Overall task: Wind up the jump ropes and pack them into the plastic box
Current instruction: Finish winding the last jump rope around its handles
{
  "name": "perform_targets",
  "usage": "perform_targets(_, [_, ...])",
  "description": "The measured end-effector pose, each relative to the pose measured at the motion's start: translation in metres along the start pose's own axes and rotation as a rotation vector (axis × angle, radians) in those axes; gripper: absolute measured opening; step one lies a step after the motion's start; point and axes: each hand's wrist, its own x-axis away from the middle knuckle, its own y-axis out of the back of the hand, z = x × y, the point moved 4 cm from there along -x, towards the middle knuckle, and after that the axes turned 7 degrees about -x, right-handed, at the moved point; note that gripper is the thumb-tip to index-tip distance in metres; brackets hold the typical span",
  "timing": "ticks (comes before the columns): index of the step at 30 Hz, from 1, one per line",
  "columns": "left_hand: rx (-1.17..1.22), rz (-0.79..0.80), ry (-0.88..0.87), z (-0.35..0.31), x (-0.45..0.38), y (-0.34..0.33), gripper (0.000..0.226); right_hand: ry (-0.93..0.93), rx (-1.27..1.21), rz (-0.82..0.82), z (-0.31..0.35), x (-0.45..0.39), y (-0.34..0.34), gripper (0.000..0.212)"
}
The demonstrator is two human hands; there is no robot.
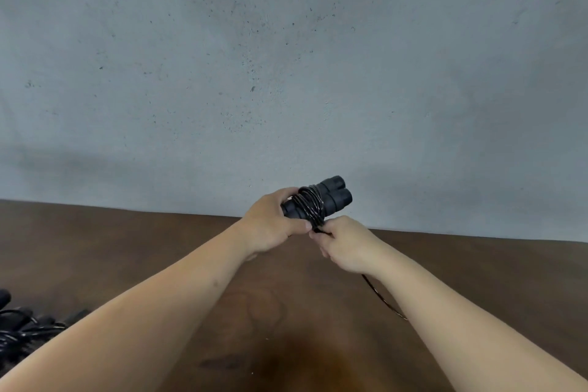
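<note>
Right now the left hand [273, 226] grips the 2 black handles [331, 197] side by side, held up above the brown surface [286, 312]. The right hand [346, 245] pinches the thin black rope [310, 205], already coiled several times around them. Its loose tail [381, 297] hangs below the wrist. That rope looks light, limp and glossy, likely springy, so keep tension while holding the stiff handles. More ropes [22, 325] lie at far left; no box is visible.

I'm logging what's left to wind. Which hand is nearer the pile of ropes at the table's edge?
Left. The left hand grips the handles up at centre, with its arm passing just above the pile of ropes; the right hand pinches the cord farther right.
</note>
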Motion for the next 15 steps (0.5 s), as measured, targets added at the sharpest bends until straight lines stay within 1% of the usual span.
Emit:
perform_targets(1, [-0.051, -0.012, -0.010, 0.001, -0.001, -0.001, 0.057, 0.006, 0.076, 0.010, 0.001, 0.002, 0.000, 0.027])
perform_targets(5, [-0.346, -0.031, -0.022, 0.005, -0.002, -0.004, 0.075, 0.063, 0.377, 0.068, 0.006, 0.010, 0.000, 0.017])
perform_targets(7, [-0.450, -0.022, -0.054, 0.002, -0.001, -0.007, 0.078, 0.064, 0.538, 0.109, 0.012, 0.014, 0.002, 0.014])
perform_targets(8, [-0.492, -0.014, -0.070, 0.001, 0.000, -0.009, 0.077, 0.064, 0.613, 0.131, 0.017, 0.017, 0.003, 0.012])
perform_targets(10, [-0.578, 0.008, -0.075, 0.000, 0.001, -0.012, 0.075, 0.064, 0.738, 0.163, 0.029, 0.023, 0.009, 0.003])
perform_targets(12, [-0.667, 0.057, -0.073, -0.001, 0.002, -0.014, 0.076, 0.079, 0.808, 0.193, 0.043, 0.029, 0.016, 0.009])
perform_targets(13, [-0.706, 0.091, -0.080, -0.003, 0.004, -0.015, 0.075, 0.095, 0.830, 0.203, 0.051, 0.031, 0.020, 0.009])
perform_targets(14, [-0.737, 0.126, -0.092, -0.006, 0.008, -0.017, 0.068, 0.117, 0.843, 0.211, 0.057, 0.031, 0.025, 0.006])
perform_targets(15, [-0.765, 0.164, -0.111, -0.011, 0.012, -0.018, 0.057, 0.138, 0.839, 0.222, 0.063, 0.031, 0.029, 0.005])
